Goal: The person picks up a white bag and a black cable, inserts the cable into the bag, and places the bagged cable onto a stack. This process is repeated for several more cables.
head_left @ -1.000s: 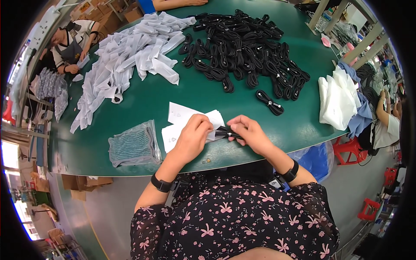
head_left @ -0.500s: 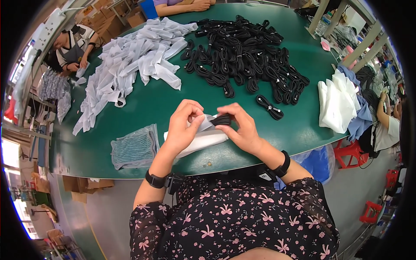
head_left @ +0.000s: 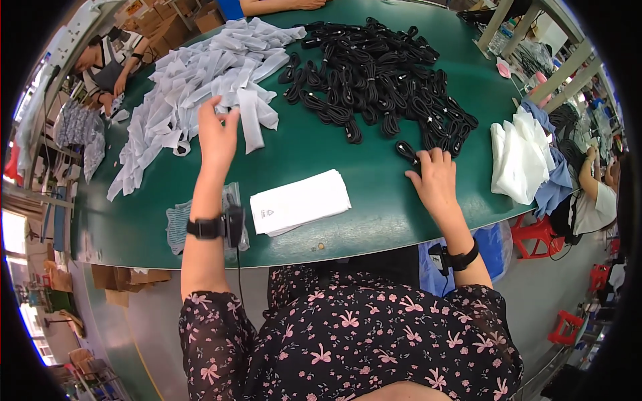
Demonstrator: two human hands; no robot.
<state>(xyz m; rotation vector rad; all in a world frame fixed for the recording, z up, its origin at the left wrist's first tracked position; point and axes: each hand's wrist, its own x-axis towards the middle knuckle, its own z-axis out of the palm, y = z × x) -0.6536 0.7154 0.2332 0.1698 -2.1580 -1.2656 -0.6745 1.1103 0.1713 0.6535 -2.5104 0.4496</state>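
My left hand (head_left: 217, 137) is raised at the right edge of a pile of whitish translucent bags (head_left: 194, 93). Its thumb and fingers are apart with nothing between them. Just beside it, one filled narrow bag (head_left: 250, 121) lies on the pile's edge. My right hand (head_left: 436, 180) reaches over a single coiled black cable (head_left: 405, 151), fingers stretched and thumb spread, covering the coil's near end. Behind that coil spreads a heap of tied black cables (head_left: 374, 80). Between my forearms lies a stack of flat white bags (head_left: 301, 202).
A clear bag with grey-blue ribbed fabric (head_left: 179, 224) lies by my left forearm. White sheeting (head_left: 521, 160) sits at the green table's right edge, near red stools (head_left: 535, 235). One person (head_left: 110, 73) works at far left; another's forearm (head_left: 281, 7) rests on the far edge.
My hands have parted. The left moved up-left to the bag pile and no longer holds a bag; the right moved right onto the lone cable coil. The white bag stack is now uncovered.
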